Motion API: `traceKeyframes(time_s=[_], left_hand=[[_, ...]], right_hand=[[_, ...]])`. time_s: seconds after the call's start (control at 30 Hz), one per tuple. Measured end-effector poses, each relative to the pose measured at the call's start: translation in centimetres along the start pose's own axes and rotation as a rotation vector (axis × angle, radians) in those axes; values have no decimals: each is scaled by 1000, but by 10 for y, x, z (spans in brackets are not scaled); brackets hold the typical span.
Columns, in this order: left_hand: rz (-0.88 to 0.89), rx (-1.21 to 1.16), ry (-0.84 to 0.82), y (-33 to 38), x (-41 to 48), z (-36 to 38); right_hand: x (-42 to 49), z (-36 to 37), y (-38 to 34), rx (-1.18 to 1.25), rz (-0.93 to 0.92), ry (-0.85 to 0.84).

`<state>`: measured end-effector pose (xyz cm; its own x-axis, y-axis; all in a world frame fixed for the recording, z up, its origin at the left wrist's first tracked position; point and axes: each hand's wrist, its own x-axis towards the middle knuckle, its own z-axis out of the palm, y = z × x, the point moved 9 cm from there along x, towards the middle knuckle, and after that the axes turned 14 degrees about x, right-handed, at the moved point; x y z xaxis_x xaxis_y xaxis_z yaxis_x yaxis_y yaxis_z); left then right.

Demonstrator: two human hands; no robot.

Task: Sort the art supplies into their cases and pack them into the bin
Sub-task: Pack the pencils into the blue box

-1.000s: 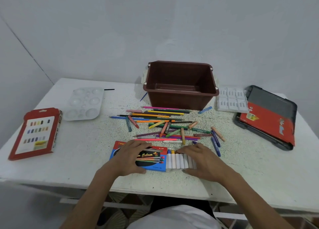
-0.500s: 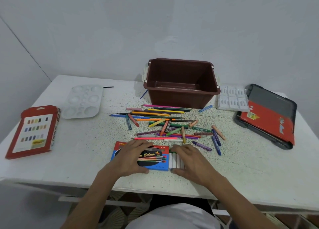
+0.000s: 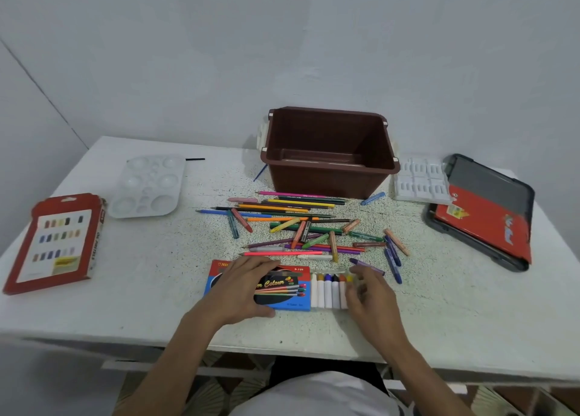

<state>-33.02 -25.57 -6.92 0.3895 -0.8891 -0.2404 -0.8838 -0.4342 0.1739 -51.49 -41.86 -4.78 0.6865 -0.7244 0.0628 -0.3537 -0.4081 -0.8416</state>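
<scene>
Brown bin (image 3: 326, 177) glossy plastic; blue case (image 3: 282, 290) printed cardboard; counter (image 3: 157, 290) matt, speckled; white palette (image 3: 147, 186) smooth plastic.

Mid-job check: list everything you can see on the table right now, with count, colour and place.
bin: 1, brown, back centre
loose pencils and crayons: many, mixed colours, heaped between bin and marker box
marker box: 1, blue and red, near edge, centre
marker tray: 1, several white-bodied markers, sticking out of the box's right end
pastel box: 1, red, far left
palette: 1, white, back left
insert tray: 1, white, right of bin
case: 1, dark grey with red cover, far right
table: 1, white, speckled
left hand: flat on marker box
right hand: at marker tray's right end, fingers blurred
</scene>
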Motion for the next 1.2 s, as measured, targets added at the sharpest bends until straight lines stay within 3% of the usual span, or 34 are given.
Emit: traceKeyframes(time_s=[0.37,0.8,1.0,1.2], left_hand=[[7,8,17,4,2,1],[11,-2,25,6,3,-1],[6,-3,20,7,3,1],[7,-50,32,5,3,3]], right_hand=[[-6,61,-37,221,31,-184],[-6,55,-34,365,81,-210],[0,36,-16,164,93,-19],[1,46,-13,70,119,-102]])
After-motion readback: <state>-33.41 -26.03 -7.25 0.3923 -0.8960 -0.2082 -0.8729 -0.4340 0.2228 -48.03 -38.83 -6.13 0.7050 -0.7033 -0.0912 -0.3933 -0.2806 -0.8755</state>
